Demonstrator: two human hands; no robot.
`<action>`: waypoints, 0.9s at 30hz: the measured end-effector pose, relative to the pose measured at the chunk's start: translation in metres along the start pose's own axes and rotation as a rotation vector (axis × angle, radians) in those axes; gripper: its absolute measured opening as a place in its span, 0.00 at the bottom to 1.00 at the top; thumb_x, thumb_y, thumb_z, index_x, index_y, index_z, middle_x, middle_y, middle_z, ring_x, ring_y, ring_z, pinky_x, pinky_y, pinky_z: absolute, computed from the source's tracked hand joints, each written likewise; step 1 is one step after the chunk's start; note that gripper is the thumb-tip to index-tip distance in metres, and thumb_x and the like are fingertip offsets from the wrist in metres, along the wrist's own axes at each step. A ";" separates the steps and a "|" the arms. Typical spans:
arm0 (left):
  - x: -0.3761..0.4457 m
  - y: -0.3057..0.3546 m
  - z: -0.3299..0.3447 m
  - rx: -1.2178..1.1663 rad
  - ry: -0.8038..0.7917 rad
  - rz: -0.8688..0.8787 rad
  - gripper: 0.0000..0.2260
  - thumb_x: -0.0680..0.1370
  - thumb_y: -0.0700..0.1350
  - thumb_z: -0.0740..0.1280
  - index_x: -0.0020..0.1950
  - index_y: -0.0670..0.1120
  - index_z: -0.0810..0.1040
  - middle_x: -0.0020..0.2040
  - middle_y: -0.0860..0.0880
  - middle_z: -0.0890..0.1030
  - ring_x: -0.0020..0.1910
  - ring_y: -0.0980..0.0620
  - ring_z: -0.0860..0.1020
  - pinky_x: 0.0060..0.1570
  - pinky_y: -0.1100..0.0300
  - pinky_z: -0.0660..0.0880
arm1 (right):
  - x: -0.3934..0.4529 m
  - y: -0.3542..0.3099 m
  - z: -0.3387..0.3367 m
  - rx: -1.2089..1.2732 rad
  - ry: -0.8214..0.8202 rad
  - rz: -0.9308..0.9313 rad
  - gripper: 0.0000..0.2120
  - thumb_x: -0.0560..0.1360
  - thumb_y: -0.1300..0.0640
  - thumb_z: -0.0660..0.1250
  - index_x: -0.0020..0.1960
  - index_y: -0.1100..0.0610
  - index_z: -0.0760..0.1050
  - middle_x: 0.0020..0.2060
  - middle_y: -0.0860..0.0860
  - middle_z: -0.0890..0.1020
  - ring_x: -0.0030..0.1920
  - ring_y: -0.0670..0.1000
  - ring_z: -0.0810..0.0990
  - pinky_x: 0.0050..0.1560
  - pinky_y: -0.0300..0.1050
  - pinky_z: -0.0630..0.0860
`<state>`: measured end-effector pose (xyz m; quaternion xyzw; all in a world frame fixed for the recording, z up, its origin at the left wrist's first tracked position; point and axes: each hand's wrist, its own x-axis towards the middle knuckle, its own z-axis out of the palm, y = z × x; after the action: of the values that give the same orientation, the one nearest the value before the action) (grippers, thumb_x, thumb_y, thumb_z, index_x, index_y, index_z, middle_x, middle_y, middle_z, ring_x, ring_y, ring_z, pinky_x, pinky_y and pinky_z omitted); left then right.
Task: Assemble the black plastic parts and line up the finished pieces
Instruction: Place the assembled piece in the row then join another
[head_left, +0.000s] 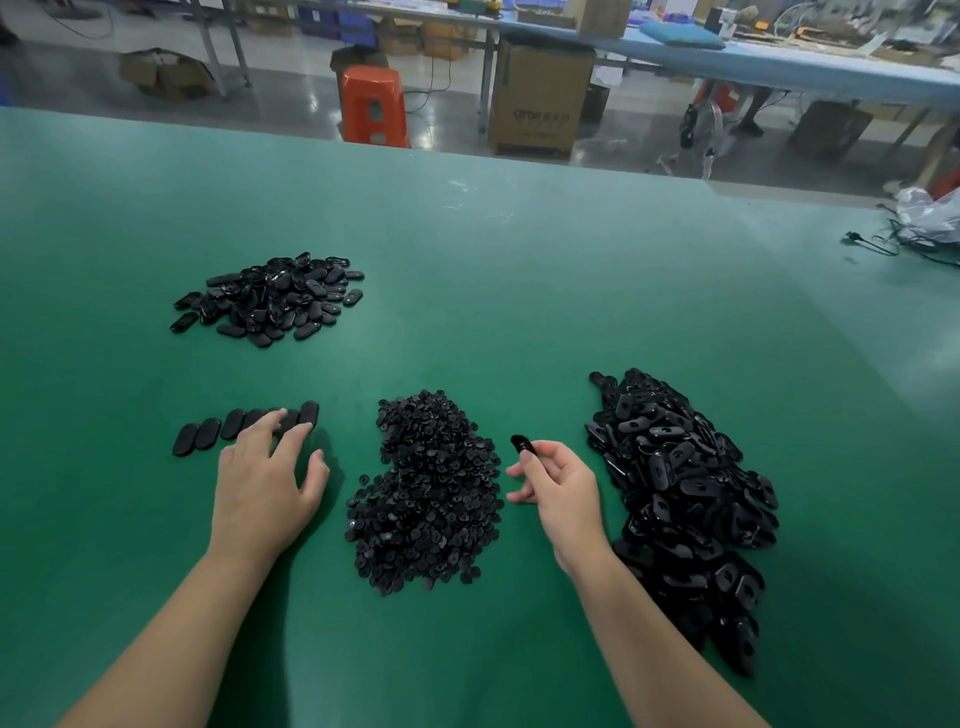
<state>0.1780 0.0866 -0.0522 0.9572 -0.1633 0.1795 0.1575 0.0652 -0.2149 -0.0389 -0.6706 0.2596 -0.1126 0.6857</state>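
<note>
I see the green matte worktable (519, 270) bare across its far half and right edge. Obstacles near the front edge: heap of small round black plastic discs (426, 493) at centre, long heap of black oval plastic shells (680, 499) right of it, with a narrow open lane between. Row of finished black oval pieces (218, 432) sits left; pile of black oval covers (270, 299) beyond, open strip between them.

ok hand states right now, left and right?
Left hand: open, fingertips resting on the row of finished pieces.
Right hand: pinching one black part.
</note>
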 end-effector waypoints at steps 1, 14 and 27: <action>-0.001 0.000 0.000 -0.001 0.022 0.027 0.22 0.77 0.51 0.60 0.60 0.38 0.82 0.60 0.37 0.78 0.59 0.37 0.76 0.55 0.41 0.72 | 0.000 0.000 -0.001 -0.015 -0.020 -0.010 0.03 0.82 0.57 0.67 0.54 0.55 0.79 0.39 0.52 0.86 0.31 0.48 0.81 0.46 0.51 0.84; 0.013 0.057 0.005 -0.349 -0.199 -0.270 0.07 0.81 0.45 0.66 0.55 0.47 0.84 0.47 0.52 0.78 0.41 0.56 0.74 0.40 0.59 0.69 | -0.002 -0.007 -0.005 -0.029 -0.045 0.007 0.18 0.85 0.61 0.59 0.59 0.40 0.80 0.32 0.45 0.79 0.30 0.48 0.78 0.39 0.42 0.80; 0.018 0.032 -0.014 -0.530 -0.479 -0.240 0.08 0.77 0.47 0.74 0.46 0.62 0.84 0.48 0.58 0.79 0.46 0.61 0.77 0.43 0.66 0.69 | -0.001 0.000 -0.006 -0.148 -0.033 0.013 0.19 0.85 0.60 0.58 0.58 0.37 0.78 0.30 0.45 0.79 0.42 0.42 0.84 0.52 0.41 0.79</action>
<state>0.1777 0.0585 -0.0253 0.9105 -0.1229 -0.1178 0.3769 0.0611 -0.2191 -0.0387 -0.7195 0.2602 -0.0775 0.6393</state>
